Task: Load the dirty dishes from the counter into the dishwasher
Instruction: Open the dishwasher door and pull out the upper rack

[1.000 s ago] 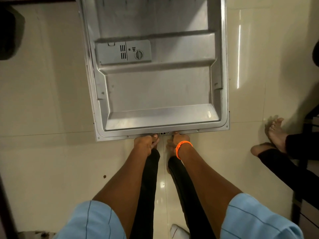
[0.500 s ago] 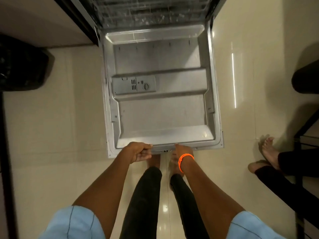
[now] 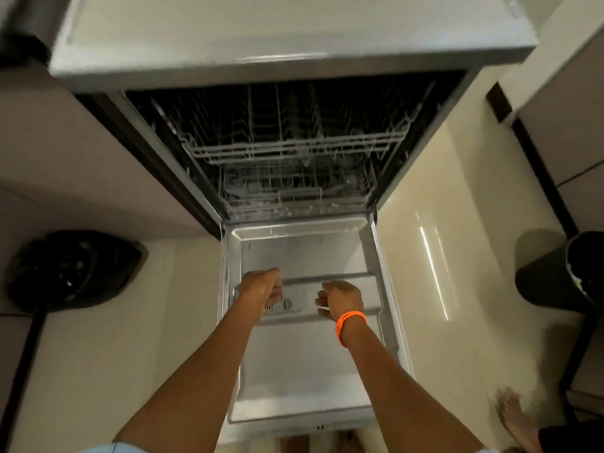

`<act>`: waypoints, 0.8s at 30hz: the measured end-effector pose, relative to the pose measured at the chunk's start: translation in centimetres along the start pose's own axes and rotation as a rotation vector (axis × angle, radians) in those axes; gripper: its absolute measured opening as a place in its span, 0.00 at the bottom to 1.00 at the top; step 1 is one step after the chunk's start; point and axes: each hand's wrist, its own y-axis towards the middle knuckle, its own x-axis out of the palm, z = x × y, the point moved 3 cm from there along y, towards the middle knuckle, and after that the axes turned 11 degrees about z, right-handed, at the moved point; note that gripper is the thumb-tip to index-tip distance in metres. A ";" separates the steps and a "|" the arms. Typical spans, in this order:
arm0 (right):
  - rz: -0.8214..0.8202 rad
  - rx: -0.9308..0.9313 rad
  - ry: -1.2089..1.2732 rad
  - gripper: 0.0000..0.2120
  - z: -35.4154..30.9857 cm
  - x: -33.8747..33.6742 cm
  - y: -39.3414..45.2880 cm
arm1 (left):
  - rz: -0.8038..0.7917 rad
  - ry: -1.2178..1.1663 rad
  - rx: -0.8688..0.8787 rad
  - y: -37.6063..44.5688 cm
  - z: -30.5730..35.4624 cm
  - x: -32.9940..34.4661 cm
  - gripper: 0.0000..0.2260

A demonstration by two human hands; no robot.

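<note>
- My two forearms reach forward over the open dishwasher door [image 3: 304, 364], which lies flat and low in front of me, its steel inner face up.
- My left hand [image 3: 261, 287] hangs above the left part of the door, fingers curled loosely inward, holding nothing; it covers the left end of the detergent dispenser [image 3: 286, 305].
- My right hand [image 3: 341, 299] hovers over the door just right of the dispenser, fingers loosely bent, palm empty. An orange bracelet [image 3: 349, 323] sits on that wrist.
- The two hands are apart, with the dispenser's round knob showing between them; neither is clearly touching the door.
- Beyond the door's hinge edge, the dishwasher [image 3: 294, 142] cavity is open. Its lower rack [image 3: 294, 197] sits inside, just past the door, and the upper rack [image 3: 294, 148] stands above and farther in. Blur and darkness hide whether either rack holds any dishes.
- Left of the door, a black bag [image 3: 72, 269] rests on the tiled floor [image 3: 441, 197].
- Right of the door, a dark bin [image 3: 562, 269] stands on the floor, and someone's bare foot [image 3: 513, 413] shows at the near right.
- Above the cavity, the pale surface [image 3: 277, 31] over the dishwasher runs across the far edge of view; I see no dirty dishes on the strip that shows.
</note>
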 end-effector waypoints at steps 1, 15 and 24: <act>0.001 -0.039 0.014 0.06 -2.0 0.5 -0.1 | 0.004 -0.032 0.027 0.0 1.9 0.1 0.12; -0.027 -0.215 0.257 0.24 -26.9 6.8 -0.5 | -0.106 -0.364 0.126 0.2 23.9 1.3 0.31; -0.097 -0.074 0.206 0.08 -27.8 8.1 2.3 | -0.104 -0.254 0.092 1.3 25.5 2.1 0.10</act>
